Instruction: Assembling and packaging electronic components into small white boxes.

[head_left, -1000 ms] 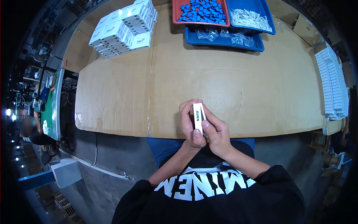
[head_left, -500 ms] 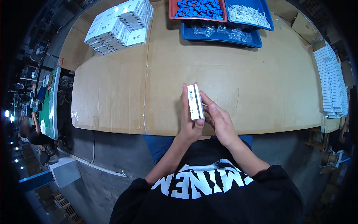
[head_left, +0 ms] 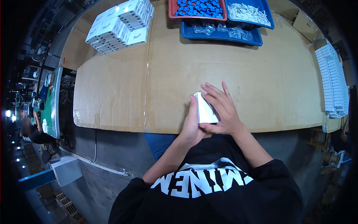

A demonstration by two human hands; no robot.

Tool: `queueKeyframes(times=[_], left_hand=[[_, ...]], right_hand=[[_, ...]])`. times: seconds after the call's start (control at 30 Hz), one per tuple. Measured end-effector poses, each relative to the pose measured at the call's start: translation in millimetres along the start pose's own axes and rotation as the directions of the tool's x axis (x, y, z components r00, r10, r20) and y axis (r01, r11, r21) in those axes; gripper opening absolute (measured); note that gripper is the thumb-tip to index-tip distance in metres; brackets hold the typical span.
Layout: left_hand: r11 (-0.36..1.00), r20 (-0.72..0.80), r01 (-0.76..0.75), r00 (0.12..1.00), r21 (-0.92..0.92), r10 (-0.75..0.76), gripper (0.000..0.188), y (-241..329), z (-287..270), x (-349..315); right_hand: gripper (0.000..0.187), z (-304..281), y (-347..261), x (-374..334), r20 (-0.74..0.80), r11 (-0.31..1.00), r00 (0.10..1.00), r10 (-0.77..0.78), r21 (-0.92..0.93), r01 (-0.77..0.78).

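Left hand [head_left: 191, 125], right hand [head_left: 226, 116] grasping white carton [head_left: 204, 112]. Red tray [head_left: 172, 10]: blue parts [head_left: 199, 8]; blue trays [head_left: 220, 38]: white pieces [head_left: 249, 14], clear plastic [head_left: 238, 33].

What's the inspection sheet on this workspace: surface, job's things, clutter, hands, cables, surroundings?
Surface: brown cardboard-topped table, clear tape along a seam.
Job's things: white box, tilted, between both hands.
Clutter: stacked white boxes far left; red tray of blue parts; upper blue tray of white parts; lower blue tray with clear plastic; tall white stack at right.
Left hand: holds the box, thumb along its left edge.
Right hand: over the box's face, fingers extended; grip unclear.
Cables: thin pale cable or pipe below the table, left; cannot tell which.
Surroundings: green-topped bench at left, another person beside it.
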State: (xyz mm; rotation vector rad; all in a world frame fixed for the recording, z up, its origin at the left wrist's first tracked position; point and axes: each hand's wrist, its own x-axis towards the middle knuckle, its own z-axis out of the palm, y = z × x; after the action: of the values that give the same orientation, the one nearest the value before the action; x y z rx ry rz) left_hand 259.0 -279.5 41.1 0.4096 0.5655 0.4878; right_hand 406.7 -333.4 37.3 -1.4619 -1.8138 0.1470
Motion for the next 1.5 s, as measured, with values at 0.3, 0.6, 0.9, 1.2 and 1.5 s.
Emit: queueKeyframes(times=[0.3,0.6,0.9,1.2,1.5], left_hand=[[0.996,0.018,0.040,0.999,0.074,-0.041,0.068,-6.9,-9.3,1.4],[0.994,-0.001,0.030,1.000,0.105,-0.030,0.068,-11.1,-6.0,4.5],[0.642,0.312,-0.481,0.877,0.598,0.366,0.078,-22.3,-22.3,13.6],[0.781,-0.089,-0.288,0.912,0.554,0.400,0.070,-7.7,-42.4,14.9],[0.781,-0.118,-0.235,0.924,0.579,0.365,0.073,-14.0,-30.9,17.0]], right_hand=[[0.078,13.4,10.2,-10.6,-0.143,0.983,0.982,-0.120,0.122,0.138],[0.078,18.7,15.5,-20.8,-0.185,0.979,0.979,-0.081,0.172,0.113],[0.070,27.5,-5.7,-9.0,0.127,0.325,0.791,0.598,0.864,-0.384],[0.058,15.9,-11.8,-9.3,0.236,0.766,0.940,0.246,0.546,-0.338],[0.054,35.2,1.3,-23.0,-0.027,0.968,0.995,0.096,0.234,-0.087]])
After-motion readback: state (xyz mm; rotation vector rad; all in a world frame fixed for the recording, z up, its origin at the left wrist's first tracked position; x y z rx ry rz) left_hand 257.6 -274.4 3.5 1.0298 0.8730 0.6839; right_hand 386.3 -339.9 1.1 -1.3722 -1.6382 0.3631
